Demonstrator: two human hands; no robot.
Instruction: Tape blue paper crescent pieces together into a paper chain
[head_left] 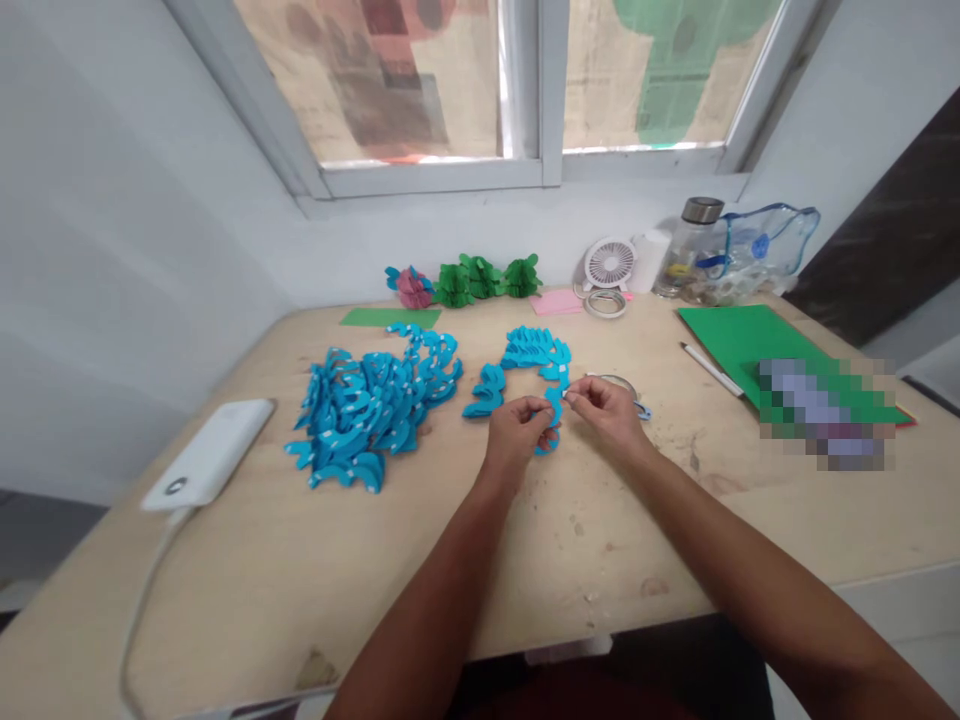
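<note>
Step in hand, judged: joining blue paper crescents into a chain; left hand (516, 432) and right hand (606, 405) meet at table (525, 540) centre, fingers pinched nearly closed on the chain (536, 352) end, right fingertips nipping a small white bit, probably tape. Next move likely calls for pressing that bit flat on the end crescent while the left steadies it. Loose crescent pile (367, 410) lies at 9 o'clock of the hands; tape roll (604, 301) at 12–1 o'clock, farther back.
</note>
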